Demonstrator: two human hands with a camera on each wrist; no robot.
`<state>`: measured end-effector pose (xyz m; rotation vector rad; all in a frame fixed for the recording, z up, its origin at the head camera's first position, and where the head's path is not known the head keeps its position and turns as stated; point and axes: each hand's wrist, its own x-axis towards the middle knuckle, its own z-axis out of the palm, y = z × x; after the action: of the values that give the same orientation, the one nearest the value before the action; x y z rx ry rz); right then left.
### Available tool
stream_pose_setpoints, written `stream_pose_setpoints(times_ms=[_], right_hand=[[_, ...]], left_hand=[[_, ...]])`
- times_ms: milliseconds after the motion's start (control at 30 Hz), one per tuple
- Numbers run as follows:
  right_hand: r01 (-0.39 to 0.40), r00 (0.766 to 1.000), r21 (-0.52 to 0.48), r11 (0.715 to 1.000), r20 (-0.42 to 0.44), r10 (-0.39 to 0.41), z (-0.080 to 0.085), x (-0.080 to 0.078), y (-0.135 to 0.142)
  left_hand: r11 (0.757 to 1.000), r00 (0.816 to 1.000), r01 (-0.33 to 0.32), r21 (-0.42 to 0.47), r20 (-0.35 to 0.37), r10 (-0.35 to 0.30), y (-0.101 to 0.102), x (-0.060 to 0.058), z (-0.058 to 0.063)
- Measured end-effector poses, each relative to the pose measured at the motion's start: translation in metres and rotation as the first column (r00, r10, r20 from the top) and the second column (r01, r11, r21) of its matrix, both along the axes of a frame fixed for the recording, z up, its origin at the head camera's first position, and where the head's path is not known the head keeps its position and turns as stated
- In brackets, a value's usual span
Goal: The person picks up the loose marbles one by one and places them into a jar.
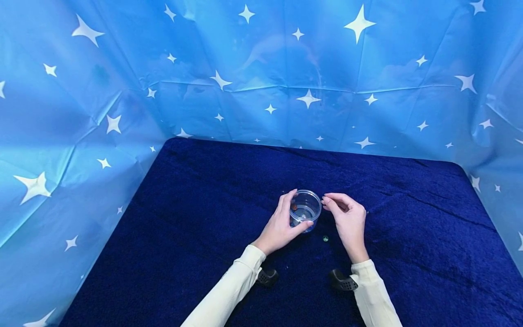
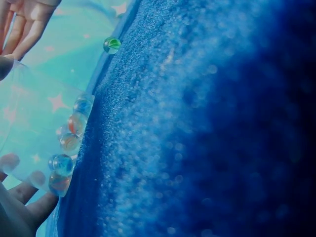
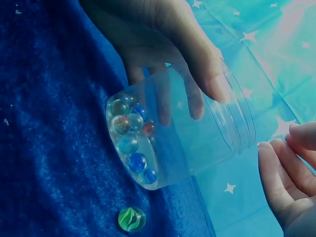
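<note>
A clear plastic jar (image 1: 307,198) without a lid is gripped by my left hand (image 1: 281,228), with the thumb on the near side and the fingers around the left side. Several glass marbles (image 3: 129,143), blue, reddish and clear, lie at its bottom. Just right of the jar's rim is my right hand (image 1: 350,219), its thumb and fingers bent toward each other; no marble shows between them. A green-swirled marble (image 1: 325,238) lies on the cloth near the jar, below the right hand in the head view.
Dark blue plush cloth (image 1: 204,195) covers the table. A light blue curtain with white stars (image 1: 261,54) hangs behind and at both sides. Black devices (image 1: 267,277) are strapped at both wrists, beside the pale sleeves (image 1: 229,290).
</note>
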<state>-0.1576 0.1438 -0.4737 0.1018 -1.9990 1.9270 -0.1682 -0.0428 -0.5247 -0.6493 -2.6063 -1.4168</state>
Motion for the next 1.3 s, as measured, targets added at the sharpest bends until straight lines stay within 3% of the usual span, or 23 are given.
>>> stream_pose_setpoints(times_ms=[467,1300], right_hand=[[0.022,0.997,0.108,0.994,0.071,-0.03,-0.009,0.003,0.009],[0.021,0.99,0.113,0.993,0.139,-0.037,-0.024,0.013,0.017]], left_hand=[[1.0,1.0,-0.001,0.002,0.021,0.001,0.0,0.0,0.0],[1.0,1.0,0.001,0.011,0.029,-0.002,0.0,0.0,0.0]])
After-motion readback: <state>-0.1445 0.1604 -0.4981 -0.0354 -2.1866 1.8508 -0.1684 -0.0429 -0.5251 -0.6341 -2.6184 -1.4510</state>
